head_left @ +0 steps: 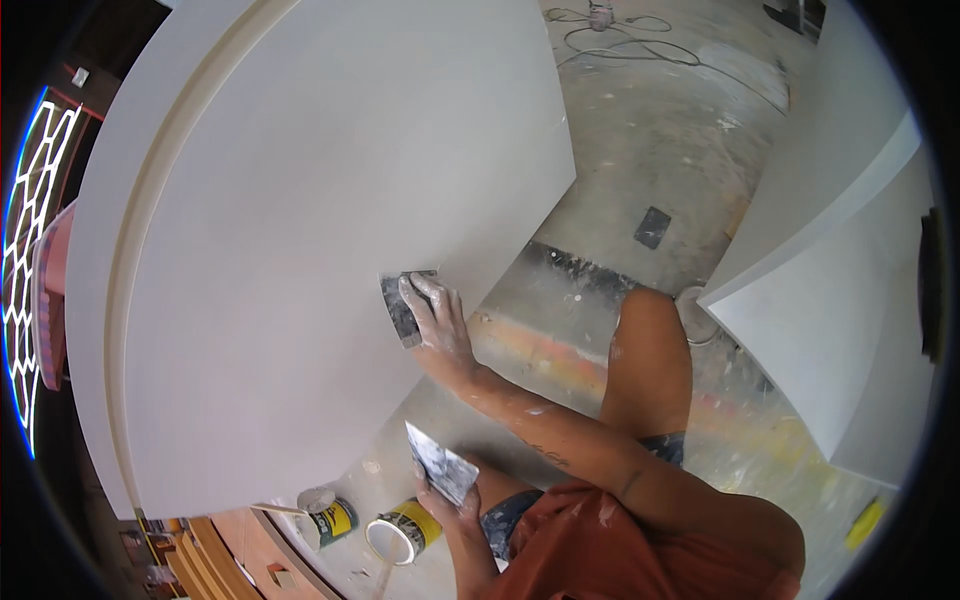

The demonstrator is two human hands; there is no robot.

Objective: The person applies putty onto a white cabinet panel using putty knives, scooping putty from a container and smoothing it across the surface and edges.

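My right hand (441, 325) presses a flat, dark, smeared putty scraper (399, 312) against the large pale panel (280, 230), fingers spread over its back. White powder or filler coats those fingers. Lower down, near my lap, my left hand (450, 508) grips a shiny metal putty knife (440, 466) by its lower end, its broad blade tilted up and streaked with grey and white. Just left of that hand lies a tipped-looking yellow-and-black can (423, 522) with a pale stick at its white mouth. A second open can (334, 522) stands beside it.
A dark rectangular sheet (652, 228) lies on the stained concrete floor (640, 130). Another white curved panel (790, 330) rises at the right, near a round pale lid-like object (697, 315). A cable (640, 55) loops across the floor at the top. Wooden boards (215, 560) are at the lower left.
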